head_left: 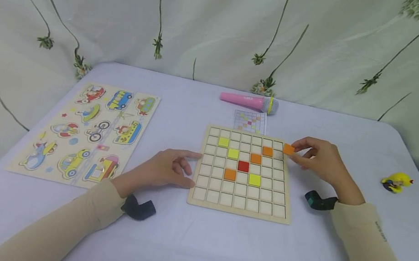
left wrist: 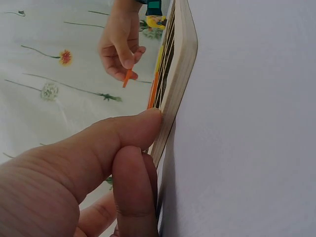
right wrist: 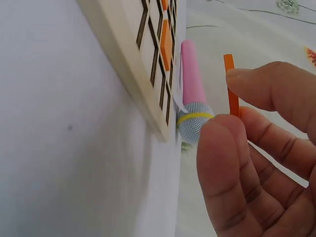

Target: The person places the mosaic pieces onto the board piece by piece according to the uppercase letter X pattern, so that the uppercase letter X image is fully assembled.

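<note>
A wooden grid board [head_left: 238, 211] lies flat on the table with square tiles in some cells: a red tile [head_left: 243, 166], yellow tiles [head_left: 233, 154] and orange tiles [head_left: 256, 159]. Between thumb and fingers my right hand [head_left: 322, 161] pinches another orange square tile [head_left: 288, 149], held near the board's upper right corner; the right wrist view shows this tile [right wrist: 231, 84] edge-on, raised above the table. My left hand [head_left: 166, 167] touches the board's left edge with its thumb and index finger spread apart. In the left wrist view the thumb [left wrist: 133, 127] rests against the board's rim [left wrist: 180, 74].
Behind the board lie a small printed grid card [head_left: 250, 121] and a pink toy microphone [head_left: 245, 101]. A vehicle picture puzzle board [head_left: 79, 136] occupies the left side, partly under the left forearm. A yellow-topped toy figure [head_left: 397, 182] is at the far right. Floral cloth [head_left: 218, 26] hangs behind.
</note>
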A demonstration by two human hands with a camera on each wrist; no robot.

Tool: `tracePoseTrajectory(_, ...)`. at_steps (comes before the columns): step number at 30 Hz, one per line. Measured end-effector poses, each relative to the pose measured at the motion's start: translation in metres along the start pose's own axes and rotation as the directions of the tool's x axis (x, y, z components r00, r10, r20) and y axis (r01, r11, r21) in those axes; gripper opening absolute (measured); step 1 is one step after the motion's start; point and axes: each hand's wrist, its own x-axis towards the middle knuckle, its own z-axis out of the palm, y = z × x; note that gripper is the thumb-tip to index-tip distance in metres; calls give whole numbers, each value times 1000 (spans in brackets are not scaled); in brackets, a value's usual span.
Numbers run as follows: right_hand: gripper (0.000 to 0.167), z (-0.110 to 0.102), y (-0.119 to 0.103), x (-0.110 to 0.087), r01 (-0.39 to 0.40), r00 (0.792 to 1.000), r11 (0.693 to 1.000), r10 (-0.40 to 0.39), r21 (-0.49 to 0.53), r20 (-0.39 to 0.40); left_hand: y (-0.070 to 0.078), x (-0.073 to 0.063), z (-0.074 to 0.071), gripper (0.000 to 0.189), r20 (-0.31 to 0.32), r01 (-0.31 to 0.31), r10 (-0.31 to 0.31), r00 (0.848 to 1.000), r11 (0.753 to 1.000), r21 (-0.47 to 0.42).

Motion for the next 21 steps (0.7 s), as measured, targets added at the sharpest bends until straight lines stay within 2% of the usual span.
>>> tracePoseTrajectory(6,28,9,-16,-3,67,997,998,-67,19,31,-1,0,-1,80,-1,2,-2,1000,1000,-3)
tracePoseTrajectory(21,28,32,-47,-13,109,984,993,-115,53,136,-2,-1,0,80,-1,-15,15,1000,1000,-8)
